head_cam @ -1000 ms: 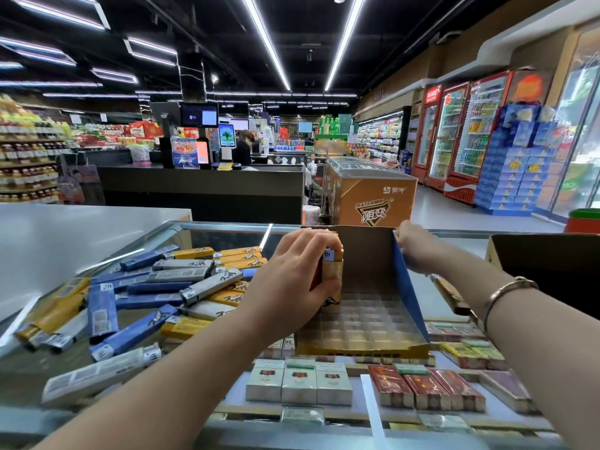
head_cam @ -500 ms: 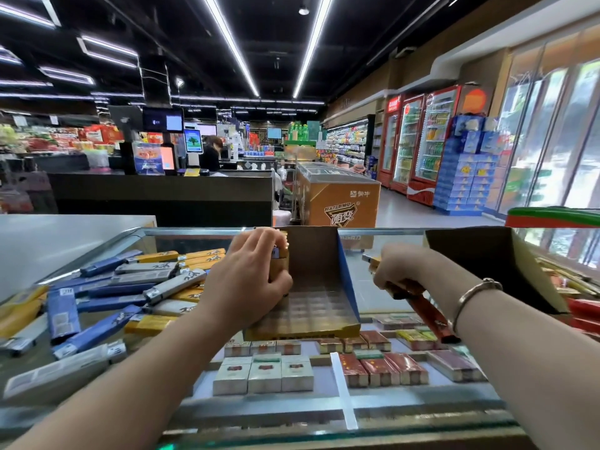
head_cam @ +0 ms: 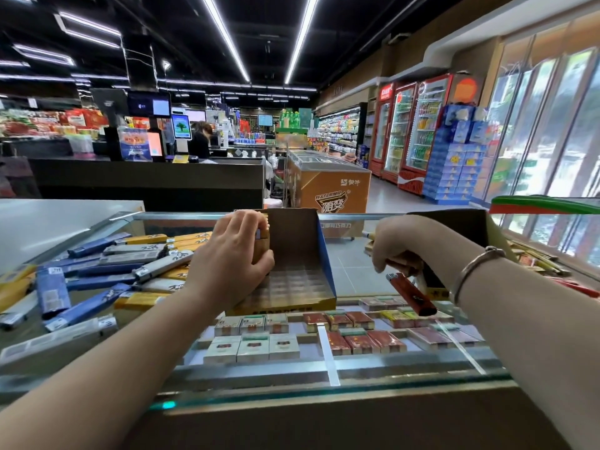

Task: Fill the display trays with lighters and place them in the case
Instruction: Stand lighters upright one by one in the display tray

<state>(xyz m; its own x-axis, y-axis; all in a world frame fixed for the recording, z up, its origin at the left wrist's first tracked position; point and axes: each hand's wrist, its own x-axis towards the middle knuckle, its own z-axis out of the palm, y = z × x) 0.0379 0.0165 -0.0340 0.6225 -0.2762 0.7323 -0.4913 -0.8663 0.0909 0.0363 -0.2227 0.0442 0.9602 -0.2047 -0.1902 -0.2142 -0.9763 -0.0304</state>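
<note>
Tray (head_cam: pixel 292 280) mostly empty w/ loose lighters (head_cam: pixel 107 274) left; left hand (head_cam: pixel 232 264) seats gold lighters (head_cam: pixel 261 245), right hand (head_cam: pixel 397 245) grips red lighter (head_cam: pixel 411 295)

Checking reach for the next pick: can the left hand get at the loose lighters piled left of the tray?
Probably not yet: the left hand grips gold lighters at the tray. The pile lies uncovered beside it.

Display tray (head_cam: pixel 293 280) slots open centre-right; loose lighters (head_cam: pixel 107 274) crowd glass left.
</note>
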